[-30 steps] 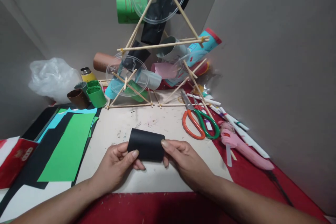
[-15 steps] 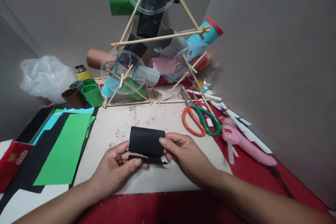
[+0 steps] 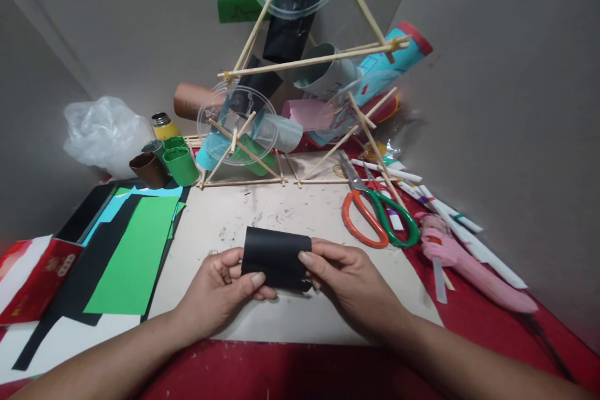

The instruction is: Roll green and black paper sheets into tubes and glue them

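Note:
A piece of black paper [image 3: 276,255] curled into a short roll is held between both hands just above a beige board [image 3: 262,212]. My left hand [image 3: 220,290] grips its left end, thumb on the front and fingers curled behind. My right hand [image 3: 349,281] pinches the right end, thumb on top. Both hands are closed on the roll. Behind them stands a frame of wooden sticks [image 3: 300,65] carrying clear plastic discs and coloured paper tubes.
Orange and green scissors [image 3: 375,212] lie to the right of the board, with a pink glue gun [image 3: 464,262] and white sticks beyond. Green, black and blue paper sheets [image 3: 135,250] lie at left. Green and brown paper cups [image 3: 169,162], a yellow bottle and a plastic bag sit at the back left.
Half a second ago a loose flap hung under the roll; now it is tucked in and the roll is tight again. The view has shifted slightly to the left.

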Available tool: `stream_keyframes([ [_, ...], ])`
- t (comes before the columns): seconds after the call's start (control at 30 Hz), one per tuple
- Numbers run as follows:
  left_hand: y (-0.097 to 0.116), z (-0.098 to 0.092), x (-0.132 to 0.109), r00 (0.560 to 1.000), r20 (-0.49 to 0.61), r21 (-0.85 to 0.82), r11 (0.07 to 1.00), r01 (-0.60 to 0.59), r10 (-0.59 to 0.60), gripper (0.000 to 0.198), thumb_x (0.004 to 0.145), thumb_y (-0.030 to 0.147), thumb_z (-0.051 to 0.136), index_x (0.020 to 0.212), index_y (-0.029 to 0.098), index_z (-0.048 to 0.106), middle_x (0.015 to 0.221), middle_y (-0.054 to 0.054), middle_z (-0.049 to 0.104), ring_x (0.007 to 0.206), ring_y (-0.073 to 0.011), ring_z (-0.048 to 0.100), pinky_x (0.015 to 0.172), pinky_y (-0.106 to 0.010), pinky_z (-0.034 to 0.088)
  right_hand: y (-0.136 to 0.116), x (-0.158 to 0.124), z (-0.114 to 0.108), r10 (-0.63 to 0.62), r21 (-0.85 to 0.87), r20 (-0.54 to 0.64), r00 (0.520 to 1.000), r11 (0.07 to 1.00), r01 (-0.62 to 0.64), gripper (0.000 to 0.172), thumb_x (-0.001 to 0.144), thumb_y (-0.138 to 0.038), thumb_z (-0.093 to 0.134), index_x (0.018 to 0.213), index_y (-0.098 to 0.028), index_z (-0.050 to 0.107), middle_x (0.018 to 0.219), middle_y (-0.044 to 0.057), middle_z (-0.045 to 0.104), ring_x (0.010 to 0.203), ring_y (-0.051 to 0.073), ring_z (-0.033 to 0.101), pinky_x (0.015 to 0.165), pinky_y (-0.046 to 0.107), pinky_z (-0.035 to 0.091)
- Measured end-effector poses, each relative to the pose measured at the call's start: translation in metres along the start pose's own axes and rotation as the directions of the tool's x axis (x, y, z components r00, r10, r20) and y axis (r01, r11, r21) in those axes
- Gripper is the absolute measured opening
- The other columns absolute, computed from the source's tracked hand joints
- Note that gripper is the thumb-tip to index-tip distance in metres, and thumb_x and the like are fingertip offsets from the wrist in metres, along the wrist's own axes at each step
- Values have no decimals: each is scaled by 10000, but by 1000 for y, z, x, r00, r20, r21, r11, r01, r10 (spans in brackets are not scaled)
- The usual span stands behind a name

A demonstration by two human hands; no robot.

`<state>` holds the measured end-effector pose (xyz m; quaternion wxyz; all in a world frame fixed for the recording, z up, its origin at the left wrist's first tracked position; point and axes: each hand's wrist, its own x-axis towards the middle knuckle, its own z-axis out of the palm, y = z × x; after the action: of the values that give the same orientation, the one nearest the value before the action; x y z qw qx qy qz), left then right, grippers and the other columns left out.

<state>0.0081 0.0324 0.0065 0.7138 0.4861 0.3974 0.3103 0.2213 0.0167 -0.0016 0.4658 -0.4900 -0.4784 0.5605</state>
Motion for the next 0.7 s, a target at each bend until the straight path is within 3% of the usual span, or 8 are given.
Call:
stream_keyframes([
  [0.3, 5, 0, 3, 999, -38, 22, 1000, 13, -12, 350, 789, 369, 726, 1005, 100, 672, 746, -101, 748, 658, -157, 701, 641, -229, 541, -4, 0, 0, 2, -43, 63, 998, 999, 0, 423, 810, -494, 632, 533, -181, 564, 529, -16, 489, 525, 117, 432, 512, 244, 355],
  [0.5, 7, 2, 4, 999, -47, 44, 999, 10, -8, 335, 795, 381, 712, 980, 102, 694, 718, -99, 748, 642, -168, 707, 622, -240, 552, -2, 0, -1, 9, -60, 112, 994, 998, -2, 382, 826, -500, 614, 624, -177, 632, 549, -22, 488, 523, 115, 435, 511, 241, 351],
  [0.7, 7, 2, 2, 998, -69, 25, 1000, 0, 1, 332, 797, 388, 709, 963, 101, 691, 693, -103, 750, 616, -156, 705, 610, -217, 543, -2, -2, 0, -1, -66, 124, 992, 998, 10, 434, 858, -512, 556, 581, -179, 584, 543, -11, 506, 535, 121, 435, 531, 252, 353],
])
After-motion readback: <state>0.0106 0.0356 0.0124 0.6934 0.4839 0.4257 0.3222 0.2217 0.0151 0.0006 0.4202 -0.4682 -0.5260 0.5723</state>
